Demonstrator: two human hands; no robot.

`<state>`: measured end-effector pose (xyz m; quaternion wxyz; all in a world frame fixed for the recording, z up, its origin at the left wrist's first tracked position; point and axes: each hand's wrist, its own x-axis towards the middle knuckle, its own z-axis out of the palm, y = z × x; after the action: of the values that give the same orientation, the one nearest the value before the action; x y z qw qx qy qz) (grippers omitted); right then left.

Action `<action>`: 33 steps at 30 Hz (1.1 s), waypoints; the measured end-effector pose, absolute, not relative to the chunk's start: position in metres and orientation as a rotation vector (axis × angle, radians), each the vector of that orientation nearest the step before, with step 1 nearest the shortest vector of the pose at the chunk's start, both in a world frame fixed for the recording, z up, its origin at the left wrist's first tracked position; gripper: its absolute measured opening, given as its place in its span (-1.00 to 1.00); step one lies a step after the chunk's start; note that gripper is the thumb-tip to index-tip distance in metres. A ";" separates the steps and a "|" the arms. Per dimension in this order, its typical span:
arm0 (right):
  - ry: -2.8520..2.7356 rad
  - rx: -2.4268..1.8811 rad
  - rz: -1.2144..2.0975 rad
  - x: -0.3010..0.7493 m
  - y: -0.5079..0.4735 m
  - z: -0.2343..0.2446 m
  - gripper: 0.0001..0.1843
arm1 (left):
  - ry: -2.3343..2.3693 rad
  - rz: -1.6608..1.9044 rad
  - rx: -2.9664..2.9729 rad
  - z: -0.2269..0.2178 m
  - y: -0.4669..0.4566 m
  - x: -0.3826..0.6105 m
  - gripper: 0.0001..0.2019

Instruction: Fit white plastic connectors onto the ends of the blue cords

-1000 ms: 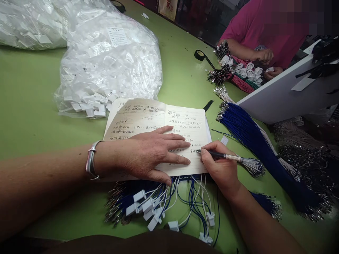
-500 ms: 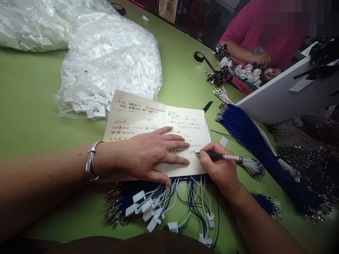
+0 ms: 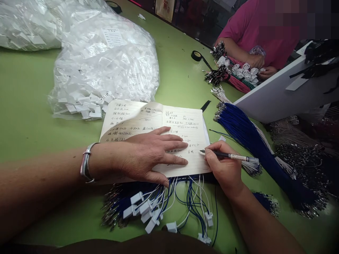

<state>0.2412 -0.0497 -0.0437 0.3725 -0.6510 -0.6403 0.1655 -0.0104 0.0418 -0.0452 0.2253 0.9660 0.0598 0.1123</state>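
Note:
An open notebook with handwritten lines lies on the green table. My left hand rests flat on its pages, fingers stretched out, a metal bangle on the wrist. My right hand pinches a pen with its tip at the right edge of the right page. The notebook sits on blue and white wires with white connectors, which stick out below it toward me.
A big clear bag of white plastic connectors lies behind the notebook. A thick bundle of blue wires and a white board are at right. Across the table, a person in a pink shirt handles red wire bundles. Black tape roll.
My right hand and the pen tip have shifted a little to the right along the writing line. The left hand stays flat on the notebook. The view has drifted slightly.

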 end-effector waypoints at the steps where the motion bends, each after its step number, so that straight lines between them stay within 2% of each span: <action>1: -1.656 -1.666 0.420 0.241 -0.050 -0.043 -0.87 | 0.165 0.322 2.660 -0.046 0.042 -0.010 -0.42; 33: -1.778 -1.591 0.395 0.238 -0.049 -0.044 -0.89 | 0.180 0.270 2.692 -0.046 0.042 -0.011 -0.41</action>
<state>0.2378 -0.0489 -0.0438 0.3539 -0.6153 -0.6877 0.1528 -0.0107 0.0417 -0.0461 0.2134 0.9699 0.0650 0.0973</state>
